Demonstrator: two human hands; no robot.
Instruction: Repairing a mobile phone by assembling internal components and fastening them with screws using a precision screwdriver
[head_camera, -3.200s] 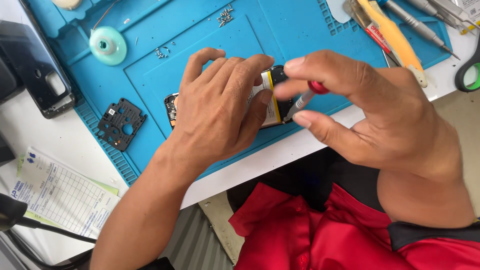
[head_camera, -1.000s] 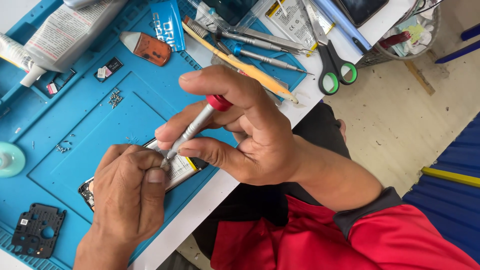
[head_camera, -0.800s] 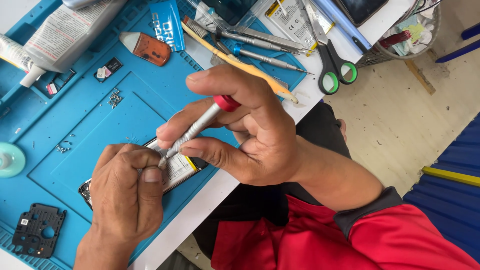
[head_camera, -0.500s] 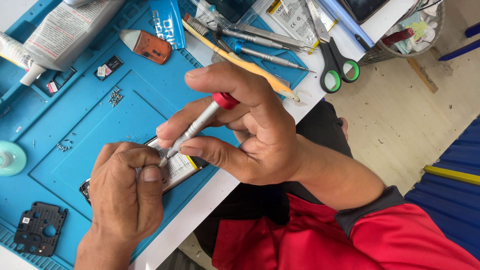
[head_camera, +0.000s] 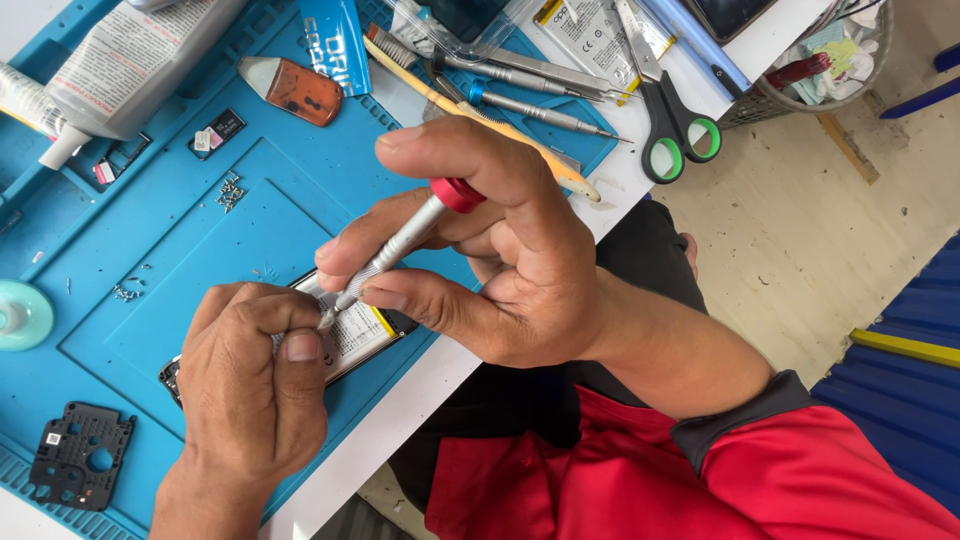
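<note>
Head view. A wire basket (head_camera: 868, 62) at 1 o'clock holds crumpled wrappers and a red-handled item. On the blue mat (head_camera: 200, 250), a shallow recess at 10 o'clock holds small chips (head_camera: 215, 132); loose screws (head_camera: 230, 190) lie just below it.

The phone (head_camera: 350, 335) lies opened, flat on the mat near its front edge, long axis running from 8 o'clock to 2 o'clock. The screwdriver (head_camera: 400, 240) is tilted, red cap toward 1 o'clock, tip toward 7 o'clock, touching the phone's interior.

The right hand (head_camera: 500, 260) is closed around the screwdriver shaft, index finger over the cap. The left hand (head_camera: 250, 380) is curled, fingers pressing on the phone beside the tip. Scissors (head_camera: 665, 110) lie at 1 o'clock, well apart.
</note>
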